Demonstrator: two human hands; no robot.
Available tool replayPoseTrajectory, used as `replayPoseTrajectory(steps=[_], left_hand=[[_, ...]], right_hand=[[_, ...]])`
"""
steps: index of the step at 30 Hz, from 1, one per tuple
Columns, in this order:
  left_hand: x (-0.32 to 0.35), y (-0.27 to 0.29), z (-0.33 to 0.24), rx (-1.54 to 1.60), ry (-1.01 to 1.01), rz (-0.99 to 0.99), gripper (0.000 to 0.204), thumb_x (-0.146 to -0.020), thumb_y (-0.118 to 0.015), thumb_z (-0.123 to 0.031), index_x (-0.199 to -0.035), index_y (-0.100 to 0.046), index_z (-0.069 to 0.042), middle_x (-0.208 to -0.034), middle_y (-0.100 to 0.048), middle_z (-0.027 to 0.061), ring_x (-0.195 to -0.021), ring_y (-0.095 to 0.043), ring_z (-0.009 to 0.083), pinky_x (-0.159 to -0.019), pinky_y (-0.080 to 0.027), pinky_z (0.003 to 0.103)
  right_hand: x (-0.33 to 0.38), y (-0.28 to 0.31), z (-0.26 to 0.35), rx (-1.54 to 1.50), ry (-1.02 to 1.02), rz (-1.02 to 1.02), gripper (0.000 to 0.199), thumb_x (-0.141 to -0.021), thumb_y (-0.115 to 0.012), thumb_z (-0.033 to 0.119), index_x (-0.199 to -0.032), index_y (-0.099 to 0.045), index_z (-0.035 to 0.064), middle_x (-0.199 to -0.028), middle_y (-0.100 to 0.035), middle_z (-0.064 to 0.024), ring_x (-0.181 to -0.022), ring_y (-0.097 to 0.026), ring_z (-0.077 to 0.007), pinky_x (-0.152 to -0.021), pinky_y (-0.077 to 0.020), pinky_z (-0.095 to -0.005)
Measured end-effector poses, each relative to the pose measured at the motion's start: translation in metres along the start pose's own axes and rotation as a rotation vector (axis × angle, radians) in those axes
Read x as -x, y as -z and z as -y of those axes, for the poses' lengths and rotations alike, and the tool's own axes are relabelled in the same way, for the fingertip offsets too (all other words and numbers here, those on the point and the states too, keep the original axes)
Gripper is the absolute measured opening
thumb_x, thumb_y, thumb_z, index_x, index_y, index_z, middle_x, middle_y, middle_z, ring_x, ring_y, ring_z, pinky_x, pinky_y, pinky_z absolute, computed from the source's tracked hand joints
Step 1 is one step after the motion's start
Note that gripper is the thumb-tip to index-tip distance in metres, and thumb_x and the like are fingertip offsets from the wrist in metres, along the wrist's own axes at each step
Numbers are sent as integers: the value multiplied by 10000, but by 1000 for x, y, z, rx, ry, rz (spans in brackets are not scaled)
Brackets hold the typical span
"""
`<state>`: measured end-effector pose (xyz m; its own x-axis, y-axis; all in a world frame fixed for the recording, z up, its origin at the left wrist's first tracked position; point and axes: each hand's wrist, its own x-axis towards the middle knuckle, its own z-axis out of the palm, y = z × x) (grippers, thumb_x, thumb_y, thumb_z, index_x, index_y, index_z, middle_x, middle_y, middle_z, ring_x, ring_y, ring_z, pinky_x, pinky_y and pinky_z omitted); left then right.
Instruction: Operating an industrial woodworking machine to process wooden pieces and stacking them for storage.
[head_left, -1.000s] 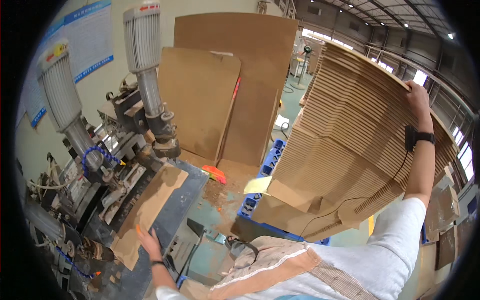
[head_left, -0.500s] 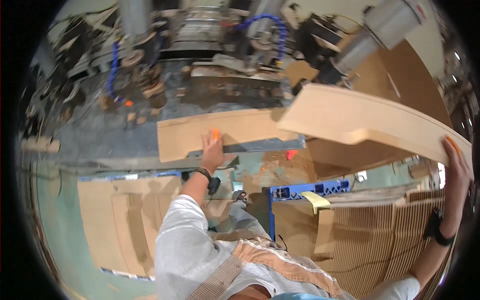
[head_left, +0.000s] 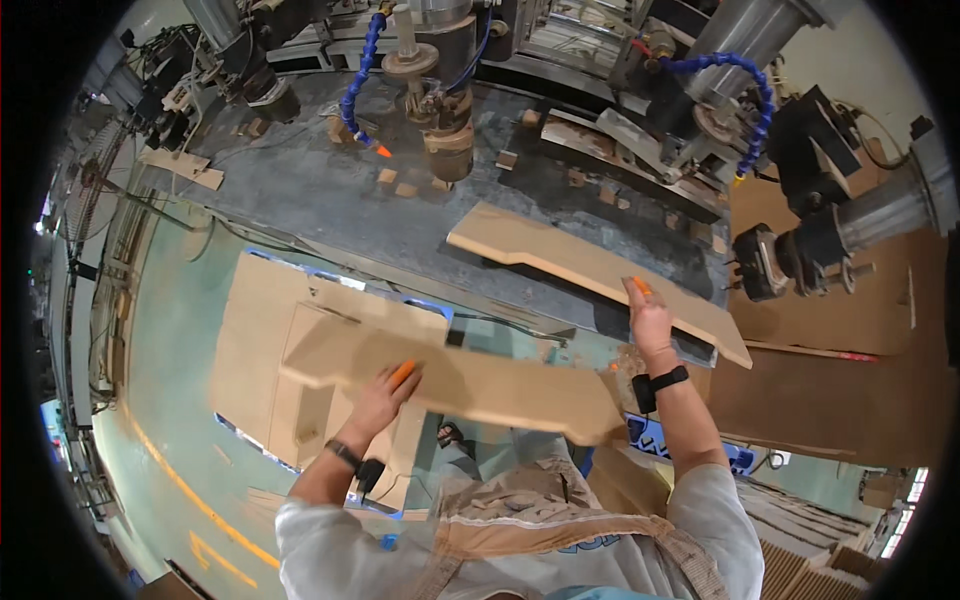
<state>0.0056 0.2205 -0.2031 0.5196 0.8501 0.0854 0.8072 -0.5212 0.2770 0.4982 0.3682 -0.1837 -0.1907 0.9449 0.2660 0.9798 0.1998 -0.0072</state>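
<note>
"What do we hold on the left?"
"Our left hand [head_left: 388, 396] grips a brown board [head_left: 510, 390] in front of us, partly over stacked boards [head_left: 250, 345]."
"And the right?"
"Our right hand [head_left: 652, 318] clasps a second board [head_left: 560, 253] over the desk [head_left: 290, 170], its right end jutting past."

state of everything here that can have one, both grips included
left grip: closed on the left board
left board: held clear of the bench
right grip: touching the right board, closure unclear
right board: over the bench, contact unclear
left blue hose: curved
right blue hose: arched
wood offcuts: scattered on the bench
</note>
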Motion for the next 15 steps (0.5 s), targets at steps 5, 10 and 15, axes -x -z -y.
replayPoseTrajectory(steps=[5,10,15], left_hand=[[122,-35,1,-4,295,113,333,-813,-538,-105,-1136,-606,-145,-1109,-639,81,-988,-611,282,-828,-490,396],[224,-92,7,59,774,144,222,-842,-545,-110,-1045,-631,-136,-1016,-667,99,-855,-651,315,-732,-524,424],[357,-112,10,-167,1059,63,289,-866,-540,-97,-1147,-591,-143,-1037,-656,127,-824,-646,339,-690,-527,430]], right_hand=[[-25,-62,-5,-217,94,-33,577,-738,-710,236,-1273,-531,113,-1300,-498,-182,-1252,-413,-375,-1050,-356,-425],[-73,-88,-32,-129,164,-6,663,-696,-754,298,-1281,-519,93,-1313,-495,-169,-1265,-395,-372,-1049,-357,-423],[-88,-102,3,-236,121,72,615,-754,-728,212,-1316,-501,107,-1301,-510,-176,-1246,-429,-360,-1039,-364,-398]])
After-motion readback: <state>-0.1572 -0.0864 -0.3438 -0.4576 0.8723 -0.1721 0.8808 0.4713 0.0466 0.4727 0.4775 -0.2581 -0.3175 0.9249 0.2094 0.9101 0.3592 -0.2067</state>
